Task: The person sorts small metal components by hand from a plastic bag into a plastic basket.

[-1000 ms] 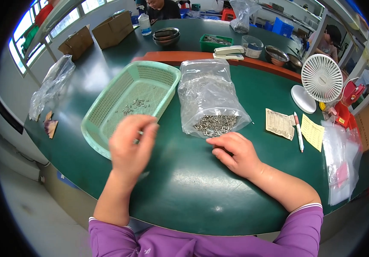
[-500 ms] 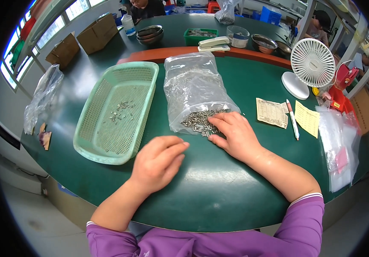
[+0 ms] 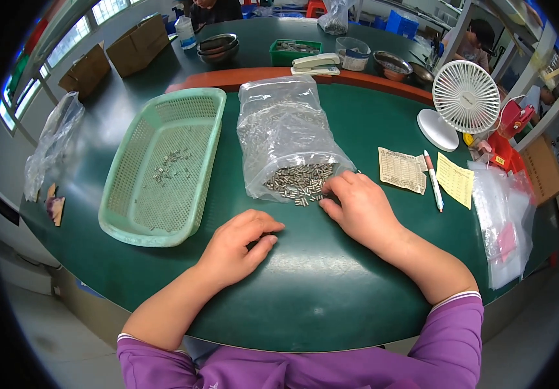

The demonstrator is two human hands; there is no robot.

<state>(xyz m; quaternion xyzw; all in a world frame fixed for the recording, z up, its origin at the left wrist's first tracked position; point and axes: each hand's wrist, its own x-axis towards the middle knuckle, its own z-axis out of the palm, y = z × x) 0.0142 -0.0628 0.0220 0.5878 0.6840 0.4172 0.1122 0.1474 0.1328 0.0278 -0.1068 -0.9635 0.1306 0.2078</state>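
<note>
A clear plastic bag (image 3: 279, 123) lies on the green table with its mouth toward me. Many small silvery metal pins (image 3: 301, 178) fill the opening, and a few spill onto the tabletop. At the right edge of that mouth is my right hand (image 3: 365, 209), its thumb and fingers bent and apart; whether a pin is between the fingertips cannot be made out. My left hand (image 3: 239, 245) rests on the table between the bag and a pale green plastic basket (image 3: 209, 165), thumb apart from its curved fingers, nothing seen in it. Loose metal pieces (image 3: 170, 167) lie scattered on the basket's floor.
To the right are a paper slip (image 3: 401, 170), a pen (image 3: 433, 181), a yellow slip (image 3: 455, 180), flat plastic bags (image 3: 501, 227) and a white fan (image 3: 466, 97). A stapler (image 3: 316, 62) stands behind the red-brown ledge (image 3: 247, 78). Crumpled plastic (image 3: 52, 146) lies far left.
My right fingers have drawn back from the heap of pins to the edge of the bag's mouth. My left thumb and fingers have spread a little. The whole view has shifted slightly.
</note>
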